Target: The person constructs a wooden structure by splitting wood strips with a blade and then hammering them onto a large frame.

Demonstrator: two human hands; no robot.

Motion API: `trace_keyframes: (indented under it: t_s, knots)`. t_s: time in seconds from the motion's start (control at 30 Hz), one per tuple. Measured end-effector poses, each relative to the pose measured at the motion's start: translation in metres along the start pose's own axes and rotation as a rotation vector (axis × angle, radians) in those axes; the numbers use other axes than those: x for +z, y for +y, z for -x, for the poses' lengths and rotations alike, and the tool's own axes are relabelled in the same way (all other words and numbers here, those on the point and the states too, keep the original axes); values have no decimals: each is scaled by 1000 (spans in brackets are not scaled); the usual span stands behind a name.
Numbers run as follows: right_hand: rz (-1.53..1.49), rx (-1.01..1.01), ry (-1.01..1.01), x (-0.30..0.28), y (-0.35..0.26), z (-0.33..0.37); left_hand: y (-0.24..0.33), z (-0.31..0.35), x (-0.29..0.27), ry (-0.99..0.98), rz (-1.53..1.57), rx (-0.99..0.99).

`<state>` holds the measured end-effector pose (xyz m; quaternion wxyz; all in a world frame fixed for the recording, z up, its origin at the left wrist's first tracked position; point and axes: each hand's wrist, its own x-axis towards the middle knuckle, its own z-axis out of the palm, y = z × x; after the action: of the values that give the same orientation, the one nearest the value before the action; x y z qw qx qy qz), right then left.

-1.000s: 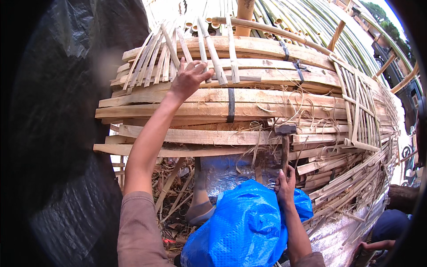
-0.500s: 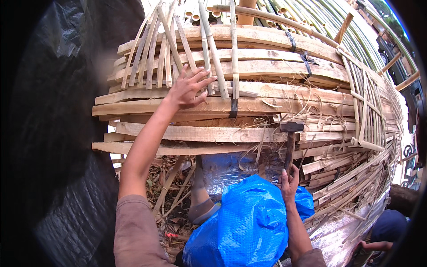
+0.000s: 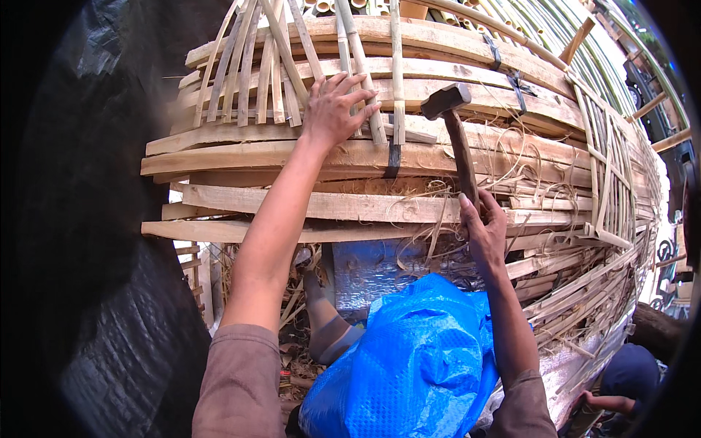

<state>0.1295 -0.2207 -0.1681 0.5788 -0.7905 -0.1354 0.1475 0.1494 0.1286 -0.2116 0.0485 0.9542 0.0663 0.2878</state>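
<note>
My left hand lies with fingers spread across the lower ends of several bamboo strips. These strips rest on a stack of pale wooden planks and fan out toward the far side. In my right hand is a hammer, gripped low on its dark wooden handle. Its blocky metal head is raised over the planks, to the right of the strips and touching nothing that I can see. Black tape wraps one plank just below the strip ends.
Blue woven plastic sheeting bulges up between my forearms. A black tarp hangs at the left. Curled shavings and a bamboo lattice lie on the planks at the right. Another person is partly visible at the lower right.
The hammer has risen and moved farther away, its head tilting to the left, as my right hand lifted. My left hand has shifted slightly right and away along the strips.
</note>
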Motion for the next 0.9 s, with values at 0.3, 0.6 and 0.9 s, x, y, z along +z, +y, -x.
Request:
trace_keyframes:
  t_s: [0.3, 0.6, 0.9]
  knots:
    - [-67, -250, 140, -2, -1, -46, 0, -1, 2, -15, -3, -8]
    - [34, -142, 44, -12, -40, -39, -3, 0, 0, -41, 5, -2]
    - [-480, -183, -64, 24, -35, -42, -3, 1, 2, -51, 11, -16]
